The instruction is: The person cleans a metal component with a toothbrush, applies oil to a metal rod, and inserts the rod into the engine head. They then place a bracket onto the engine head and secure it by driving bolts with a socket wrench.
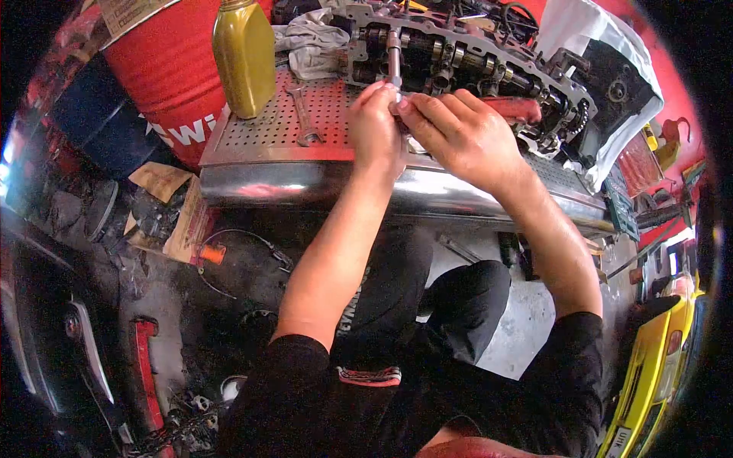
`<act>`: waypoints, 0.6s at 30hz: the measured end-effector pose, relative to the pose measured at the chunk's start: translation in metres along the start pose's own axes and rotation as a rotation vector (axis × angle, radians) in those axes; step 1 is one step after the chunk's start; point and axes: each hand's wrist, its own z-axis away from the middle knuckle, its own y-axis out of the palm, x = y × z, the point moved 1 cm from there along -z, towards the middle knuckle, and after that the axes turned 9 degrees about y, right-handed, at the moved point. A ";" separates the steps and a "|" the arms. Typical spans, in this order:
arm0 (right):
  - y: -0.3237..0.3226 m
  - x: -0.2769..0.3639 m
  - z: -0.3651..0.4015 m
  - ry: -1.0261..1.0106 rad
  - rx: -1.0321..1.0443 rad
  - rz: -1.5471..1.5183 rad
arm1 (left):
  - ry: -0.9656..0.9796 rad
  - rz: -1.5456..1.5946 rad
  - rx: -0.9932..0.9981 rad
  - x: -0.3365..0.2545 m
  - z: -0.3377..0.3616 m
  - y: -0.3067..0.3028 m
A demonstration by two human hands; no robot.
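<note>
In the head view, your left hand [374, 116] is wrapping its fingers narrowly around the near end of the socket tool [394, 59], while your right hand [466, 136] is pinching at that same end. The tool's shaft is extending from your hands over the near edge of the engine head [458, 57], which is lying on the perforated metal bench [263, 137]. A red object [515, 109] is showing just beside your right hand; its hold is unclear. An open-end wrench [305, 118] is lying left of your hands, near the cloth [313, 46] and the yellow bottle [244, 65].
</note>
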 end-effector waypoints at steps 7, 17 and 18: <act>-0.031 -0.004 -0.010 0.345 0.200 0.107 | 0.056 -0.440 -0.023 -0.044 -0.004 0.026; 0.064 0.050 0.028 1.024 0.127 -0.913 | 0.412 -1.847 0.333 -0.088 -0.001 0.078; 0.053 0.047 0.022 1.036 0.195 -0.844 | 0.399 -1.717 0.357 -0.089 -0.004 0.074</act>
